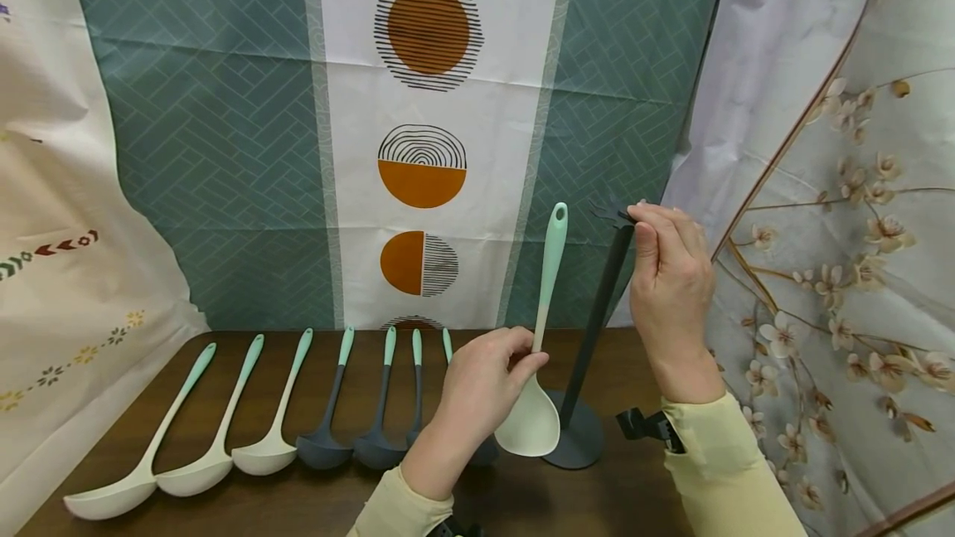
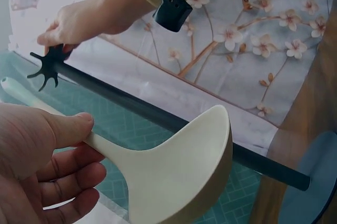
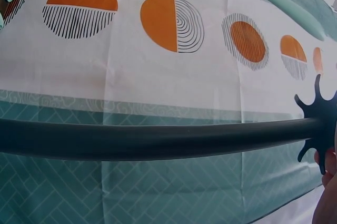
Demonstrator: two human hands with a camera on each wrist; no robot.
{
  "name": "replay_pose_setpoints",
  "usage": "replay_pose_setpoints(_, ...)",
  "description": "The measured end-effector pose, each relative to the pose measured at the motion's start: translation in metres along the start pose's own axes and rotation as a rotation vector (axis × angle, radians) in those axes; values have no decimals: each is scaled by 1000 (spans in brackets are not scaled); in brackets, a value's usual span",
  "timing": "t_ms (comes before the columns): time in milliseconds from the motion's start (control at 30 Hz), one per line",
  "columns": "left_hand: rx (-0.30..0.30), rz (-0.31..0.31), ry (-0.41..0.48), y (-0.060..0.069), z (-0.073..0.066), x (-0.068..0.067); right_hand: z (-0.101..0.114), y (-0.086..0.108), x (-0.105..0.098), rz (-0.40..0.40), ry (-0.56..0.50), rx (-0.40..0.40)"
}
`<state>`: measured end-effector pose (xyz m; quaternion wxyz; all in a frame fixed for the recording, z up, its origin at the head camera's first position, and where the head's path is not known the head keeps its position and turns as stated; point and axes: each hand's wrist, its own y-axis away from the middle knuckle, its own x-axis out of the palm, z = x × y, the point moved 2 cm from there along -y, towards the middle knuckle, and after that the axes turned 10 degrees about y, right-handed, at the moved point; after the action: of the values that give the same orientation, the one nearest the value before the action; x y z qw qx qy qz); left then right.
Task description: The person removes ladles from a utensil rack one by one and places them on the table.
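A cream ladle [image 1: 531, 421] with a mint-green handle stands upright, bowl down, in my left hand [image 1: 477, 384]. Thumb and fingers pinch its neck just above the bowl, as the left wrist view shows with the ladle's bowl [image 2: 181, 171]. Just right of it rises a dark utensil stand [image 1: 597, 321] with a round base and a ring of curved hooks [image 2: 48, 67] on top. My right hand [image 1: 675, 288] pinches the hooked top at its right side. No utensil hangs on the hooks that show.
Left of the stand, a row lies on the brown table [image 1: 298, 512]: three cream ladles [image 1: 269, 450] and several dark grey ladles [image 1: 324, 446], all with mint handle ends. Some are partly hidden by my left arm. Patterned cloth [image 1: 433, 106] hangs behind; flowered cloth [image 1: 843, 272] hangs at right.
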<state>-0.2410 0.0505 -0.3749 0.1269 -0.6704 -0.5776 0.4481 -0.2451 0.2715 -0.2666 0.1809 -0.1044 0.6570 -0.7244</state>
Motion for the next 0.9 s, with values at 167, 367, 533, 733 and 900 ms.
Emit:
replay_pose_setpoints(167,-31,8,-9,1,3,0,0,1,-1,8,5,-1)
replay_pose_setpoints(367,-77,20,-14,2,8,0,0,0,-2,16,10,-6)
replay_pose_setpoints(533,-101,26,-33,3,15,2,0,0,-2,21,10,-4)
replay_pose_setpoints(733,-116,29,-38,4,22,4,0,1,-2,18,10,-4)
replay_pose_setpoints(900,-142,32,-46,4,28,7,0,1,-2,13,4,1)
